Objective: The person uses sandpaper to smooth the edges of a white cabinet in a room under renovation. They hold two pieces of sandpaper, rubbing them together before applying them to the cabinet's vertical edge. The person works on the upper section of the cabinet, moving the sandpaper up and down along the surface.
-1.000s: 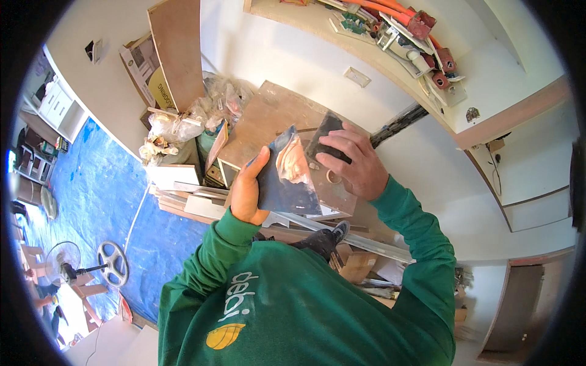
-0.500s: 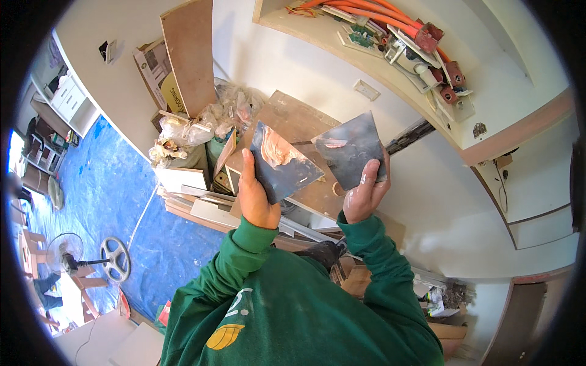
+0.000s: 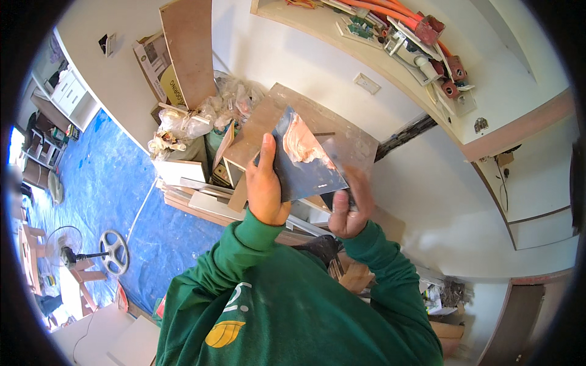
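Thin dark square plate (image 3: 292, 180) with a pale pink, paste-like mound (image 3: 303, 140) on it is gripped by my left hand (image 3: 267, 186), thumb lying along its edge. My right hand (image 3: 354, 201), partly blurred, is closed on a second dark plate (image 3: 334, 202), which is mostly hidden beneath the first one at its lower right. Both are held over a dusty brown wooden box top (image 3: 354, 149). My green sleeves come in from below.
Plastic bags (image 3: 195, 125) and stacked boards (image 3: 201, 201) lie beside the box, a tall panel (image 3: 186, 58) behind. An overhead shelf (image 3: 461, 131) holds orange conduits and red boxes. A blue sheet (image 3: 134, 183) covers the left floor; a fan (image 3: 68, 253) stands on that side.
Since half a second ago the left plate has moved up and right, over the right-hand plate, which has dropped lower and turned. A second ago the right hand was higher.
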The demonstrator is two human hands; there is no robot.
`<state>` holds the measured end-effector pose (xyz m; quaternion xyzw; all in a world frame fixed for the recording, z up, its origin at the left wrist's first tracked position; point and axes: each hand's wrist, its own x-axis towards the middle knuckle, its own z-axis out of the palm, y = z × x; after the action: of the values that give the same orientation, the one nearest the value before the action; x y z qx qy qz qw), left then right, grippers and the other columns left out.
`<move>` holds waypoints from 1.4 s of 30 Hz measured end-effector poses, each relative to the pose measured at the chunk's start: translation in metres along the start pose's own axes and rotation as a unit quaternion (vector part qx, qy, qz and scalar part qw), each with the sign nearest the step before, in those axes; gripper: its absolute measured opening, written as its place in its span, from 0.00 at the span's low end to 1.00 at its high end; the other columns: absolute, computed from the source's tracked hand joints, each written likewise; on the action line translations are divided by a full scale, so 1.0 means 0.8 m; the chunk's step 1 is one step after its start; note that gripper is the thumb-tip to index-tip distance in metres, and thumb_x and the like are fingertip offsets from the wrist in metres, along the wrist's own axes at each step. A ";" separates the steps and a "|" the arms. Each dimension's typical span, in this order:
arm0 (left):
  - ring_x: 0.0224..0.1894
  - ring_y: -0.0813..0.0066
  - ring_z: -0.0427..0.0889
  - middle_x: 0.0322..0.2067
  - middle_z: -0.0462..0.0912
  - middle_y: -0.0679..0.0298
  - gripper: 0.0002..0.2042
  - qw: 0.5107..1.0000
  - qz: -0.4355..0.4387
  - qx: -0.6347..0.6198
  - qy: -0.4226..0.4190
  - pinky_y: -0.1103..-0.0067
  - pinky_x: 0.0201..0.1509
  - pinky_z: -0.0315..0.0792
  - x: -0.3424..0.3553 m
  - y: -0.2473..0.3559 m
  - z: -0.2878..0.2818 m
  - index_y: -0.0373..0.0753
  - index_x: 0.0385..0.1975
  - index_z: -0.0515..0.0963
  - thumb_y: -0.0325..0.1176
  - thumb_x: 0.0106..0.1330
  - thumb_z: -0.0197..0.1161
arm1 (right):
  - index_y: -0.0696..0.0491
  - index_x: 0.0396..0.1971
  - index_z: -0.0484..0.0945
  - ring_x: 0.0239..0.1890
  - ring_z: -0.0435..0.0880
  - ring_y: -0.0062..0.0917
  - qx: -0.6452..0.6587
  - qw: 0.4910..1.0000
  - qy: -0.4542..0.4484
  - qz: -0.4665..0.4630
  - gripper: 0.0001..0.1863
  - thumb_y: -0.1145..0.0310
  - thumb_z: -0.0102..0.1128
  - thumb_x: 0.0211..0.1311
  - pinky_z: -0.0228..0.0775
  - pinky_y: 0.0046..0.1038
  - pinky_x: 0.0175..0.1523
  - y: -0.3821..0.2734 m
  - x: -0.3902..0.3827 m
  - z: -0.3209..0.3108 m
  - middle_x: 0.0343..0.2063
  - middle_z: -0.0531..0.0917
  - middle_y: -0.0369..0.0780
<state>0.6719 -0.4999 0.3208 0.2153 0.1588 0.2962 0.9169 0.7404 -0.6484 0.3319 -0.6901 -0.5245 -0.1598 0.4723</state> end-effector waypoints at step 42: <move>0.39 0.73 0.85 0.40 0.84 0.59 0.19 0.999 0.038 0.010 0.025 0.76 0.44 0.80 0.018 0.004 -0.008 0.32 0.46 0.78 0.46 0.76 0.57 | 0.69 0.51 0.77 0.43 0.82 0.42 0.044 0.982 0.174 0.052 0.24 0.62 0.48 0.71 0.72 0.37 0.50 -0.011 0.000 -0.005 0.44 0.82 0.55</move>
<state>0.6785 -0.4869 0.3145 0.2233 0.1765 0.3344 0.8984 0.7339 -0.6518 0.3386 -0.6565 -0.4039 -0.2294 0.5944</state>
